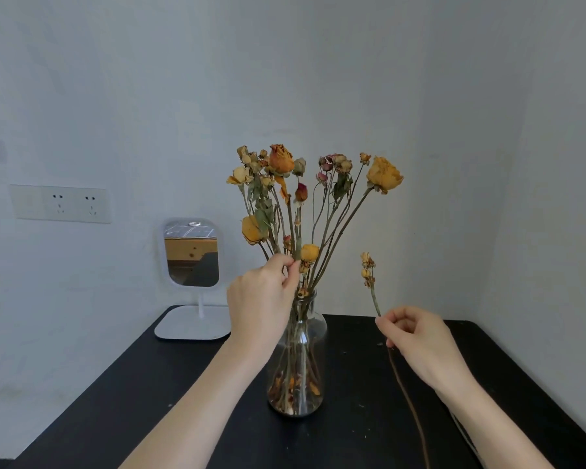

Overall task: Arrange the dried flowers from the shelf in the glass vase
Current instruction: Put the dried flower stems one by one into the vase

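The right hand (420,343) pinches a thin dried sprig of small yellow buds (369,275), held nearly upright. The mouth of the clear glass vase (298,367) lies at about 10 o'clock from it. The nearer left hand (261,299) pinches a stem of the dried bunch (312,198) there. The sprig's lower stem seems cut off at the bottom edge.

light: dim, soft, even | shadows: faint | focus: slightly soft | edges: wide-angle bending
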Demonstrator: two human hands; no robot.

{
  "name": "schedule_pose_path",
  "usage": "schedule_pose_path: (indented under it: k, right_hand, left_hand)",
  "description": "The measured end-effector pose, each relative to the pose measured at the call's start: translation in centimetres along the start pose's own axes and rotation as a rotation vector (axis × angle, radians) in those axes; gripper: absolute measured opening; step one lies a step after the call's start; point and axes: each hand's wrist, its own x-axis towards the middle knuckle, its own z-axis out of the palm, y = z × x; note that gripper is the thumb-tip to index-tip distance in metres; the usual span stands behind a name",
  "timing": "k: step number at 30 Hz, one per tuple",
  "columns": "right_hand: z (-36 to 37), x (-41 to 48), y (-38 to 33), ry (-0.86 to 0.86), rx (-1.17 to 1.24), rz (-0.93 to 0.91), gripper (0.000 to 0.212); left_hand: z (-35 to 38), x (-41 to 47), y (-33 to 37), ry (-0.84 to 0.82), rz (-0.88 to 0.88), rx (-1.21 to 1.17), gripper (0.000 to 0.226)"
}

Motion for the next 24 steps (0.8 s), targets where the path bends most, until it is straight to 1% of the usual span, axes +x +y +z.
schedule_pose_path:
  k: [6,11,15,17,19,22,24]
  right_hand:
    - [0.2,0.0,0.2,-0.003,-0.007,-0.007,0.007]
    - [0.4,0.1,0.4,-0.010,-0.012,-0.014,0.007]
    - [0.3,0.2,0.5,-0.006,-0.019,-0.023,0.007]
    - [0.3,0.3,0.5,0.003,-0.008,-0.030,0.007]
    - [0.3,0.5,0.4,0.030,0.035,-0.043,0.008]
    - [0.2,0.9,-0.4,0.093,0.150,-0.081,0.011]
    - [-0.1,1.3,-1.3,0.139,0.234,-0.121,0.012]
  left_hand:
    - [2.1,-1.3,-1.4,-0.039,-0.083,0.038,0.020]
    - [3.4,-2.6,-2.4,-0.053,-0.246,-0.041,0.022]
    - [3.5,-3.4,-2.7,0.023,-0.295,-0.140,0.017]
    - [3.7,-4.2,-3.0,0.047,-0.350,-0.206,0.025]
    - [4.2,-4.9,-3.5,-0.015,-0.422,-0.290,0.041]
    - [5.3,-4.8,-4.0,-0.238,-0.438,-0.292,0.069]
    - [6.0,-4.3,-4.0,-0.342,-0.433,-0.278,0.076]
